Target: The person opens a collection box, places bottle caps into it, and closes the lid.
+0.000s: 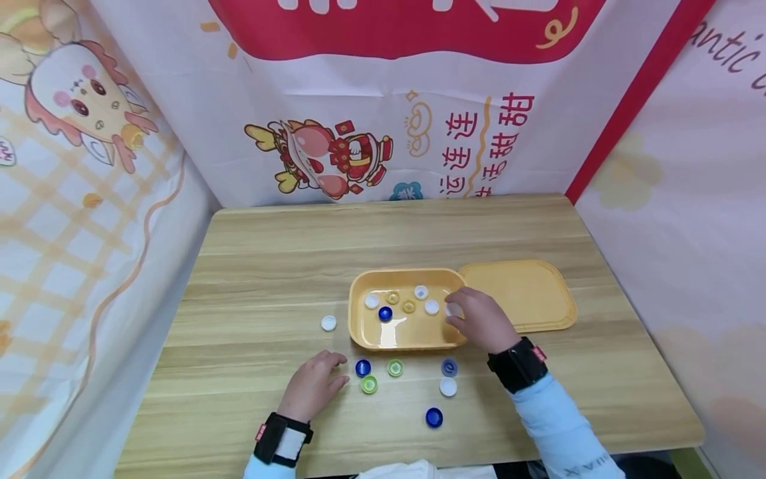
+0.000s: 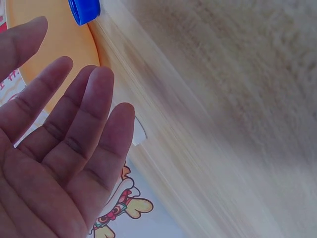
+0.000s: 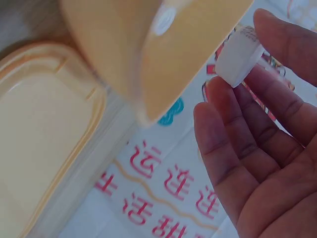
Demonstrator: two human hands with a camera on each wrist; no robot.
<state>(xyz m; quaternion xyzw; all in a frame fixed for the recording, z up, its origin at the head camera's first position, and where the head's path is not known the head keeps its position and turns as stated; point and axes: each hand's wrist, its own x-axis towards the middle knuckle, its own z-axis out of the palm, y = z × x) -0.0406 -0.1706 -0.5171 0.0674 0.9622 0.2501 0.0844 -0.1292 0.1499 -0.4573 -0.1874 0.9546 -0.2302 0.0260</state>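
My right hand (image 1: 481, 322) is over the right end of a yellow plastic box (image 1: 359, 339). Its thumb and fingertips pinch a white bottle cap (image 3: 240, 57), mostly covered by the fingers in the head view. Inside the box lie several caps, among them a blue cap (image 1: 385, 313), a white cap (image 1: 372, 301) and a yellow cap (image 1: 409, 306). My left hand (image 1: 314, 386) holds nothing, its fingers extended and spread in the left wrist view. Just right of its fingertips are a blue cap (image 1: 362, 368) and a green cap (image 1: 368, 384) on the table.
The box's yellow lid (image 1: 520, 296) lies flat at its right, partly behind it. A white cap (image 1: 328, 322) sits left of the box. In front are another green cap (image 1: 395, 368), a bluish cap (image 1: 449, 367), a white cap (image 1: 447, 386) and a dark blue cap (image 1: 433, 418).
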